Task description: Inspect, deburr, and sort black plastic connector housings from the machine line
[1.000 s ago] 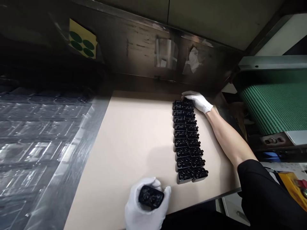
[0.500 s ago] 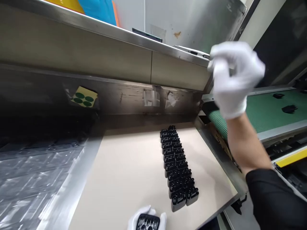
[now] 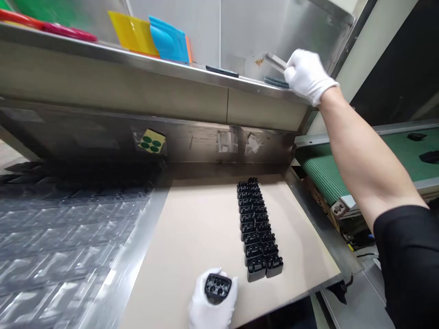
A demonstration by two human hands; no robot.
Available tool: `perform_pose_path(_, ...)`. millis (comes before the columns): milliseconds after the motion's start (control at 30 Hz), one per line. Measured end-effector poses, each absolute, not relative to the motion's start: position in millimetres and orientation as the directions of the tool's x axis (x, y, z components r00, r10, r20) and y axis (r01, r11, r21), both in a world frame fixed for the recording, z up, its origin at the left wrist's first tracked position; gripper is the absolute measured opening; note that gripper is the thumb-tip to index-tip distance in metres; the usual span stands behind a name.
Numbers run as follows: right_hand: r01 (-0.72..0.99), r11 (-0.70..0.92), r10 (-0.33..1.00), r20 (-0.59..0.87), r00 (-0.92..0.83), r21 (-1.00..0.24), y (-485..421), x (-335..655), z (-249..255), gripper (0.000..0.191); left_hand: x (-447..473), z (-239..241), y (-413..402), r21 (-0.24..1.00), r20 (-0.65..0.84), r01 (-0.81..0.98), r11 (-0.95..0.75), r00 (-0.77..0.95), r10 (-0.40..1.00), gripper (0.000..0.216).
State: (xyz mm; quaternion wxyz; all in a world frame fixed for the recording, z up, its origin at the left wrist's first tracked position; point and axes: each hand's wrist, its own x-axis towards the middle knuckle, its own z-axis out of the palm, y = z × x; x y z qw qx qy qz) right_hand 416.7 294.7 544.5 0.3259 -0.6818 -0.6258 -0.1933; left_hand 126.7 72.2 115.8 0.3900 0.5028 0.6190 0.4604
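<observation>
The hands are well apart: the left hand (image 3: 213, 301) is clamped round one part (image 3: 218, 289) above the near side of the surface (image 3: 202, 228), the right hand (image 3: 307, 75) closed on one pale strip (image 3: 276, 62) at the shelf (image 3: 171, 65). The held part is black and glossy, round-cornered, with several hollows in its upturned face. Beside it, two columns (image 3: 255, 224) of similar black pieces stand close-packed, about ten in each. Beyond, two dark pieces (image 3: 429, 157) lie on the green belt (image 3: 387, 153); one yellow sheet (image 3: 152, 141) bears four green dots.
</observation>
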Motion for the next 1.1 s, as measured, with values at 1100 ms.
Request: perform_pose_path(1100, 0.892, -0.397, 0.918, -0.087, 0.388, -0.215, -146.7, 338.8, 211.5, 0.048, 223.1, 111.9, -45.9, 0.964, 0.213, 0.008, -0.267, 0.579, 0.787, 0.029)
